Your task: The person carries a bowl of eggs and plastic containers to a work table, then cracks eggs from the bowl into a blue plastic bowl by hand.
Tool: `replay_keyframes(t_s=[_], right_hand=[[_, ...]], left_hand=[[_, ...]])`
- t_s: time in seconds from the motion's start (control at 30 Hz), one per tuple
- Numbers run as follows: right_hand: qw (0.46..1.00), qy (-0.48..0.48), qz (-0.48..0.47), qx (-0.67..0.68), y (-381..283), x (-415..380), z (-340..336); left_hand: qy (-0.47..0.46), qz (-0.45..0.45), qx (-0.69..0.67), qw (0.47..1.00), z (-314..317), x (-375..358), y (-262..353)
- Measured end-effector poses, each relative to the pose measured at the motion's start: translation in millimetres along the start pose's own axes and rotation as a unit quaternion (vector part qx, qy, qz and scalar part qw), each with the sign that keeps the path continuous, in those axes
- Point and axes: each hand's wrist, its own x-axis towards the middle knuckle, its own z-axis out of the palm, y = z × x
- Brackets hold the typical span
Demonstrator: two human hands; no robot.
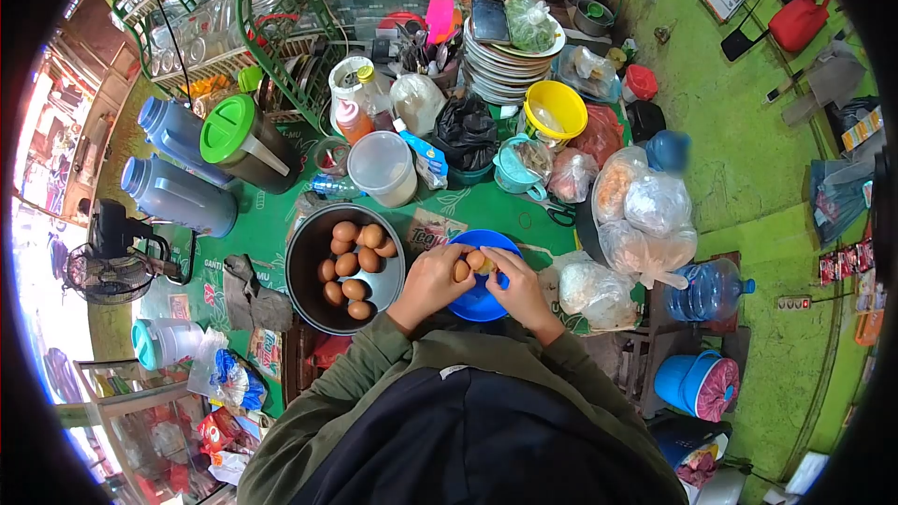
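Over a blue bowl, both my hands are closed on an egg that looks cracked into two brown shell parts. My left hand grips the left part, its fingers curled at the bowl's left side. From the right, my right hand pinches the other part, with something yellowish showing between the fingers. The bowl's contents are mostly hidden by my hands. To the left of my left hand stands a large dark metal pot, holding several brown eggs.
Behind the bowl are a clear plastic tub, a yellow bucket and stacked plates. Filled plastic bags lie to the right. Pitchers and a small fan are at left. Green patterned cloth covers the table.
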Motion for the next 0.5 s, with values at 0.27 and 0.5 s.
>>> replay_keyframes(t_s=[0.27, 0.5], right_hand=[[0.995, -0.074, -0.059, -0.024, 9, -2, -19], [0.974, -0.151, -0.117, -0.121, 0, 7, -43]], left_hand=[[-0.084, 0.087, 0.068, 0.99, -14, 4, -3], [-0.124, 0.208, 0.153, 0.958, -23, 13, -6]])
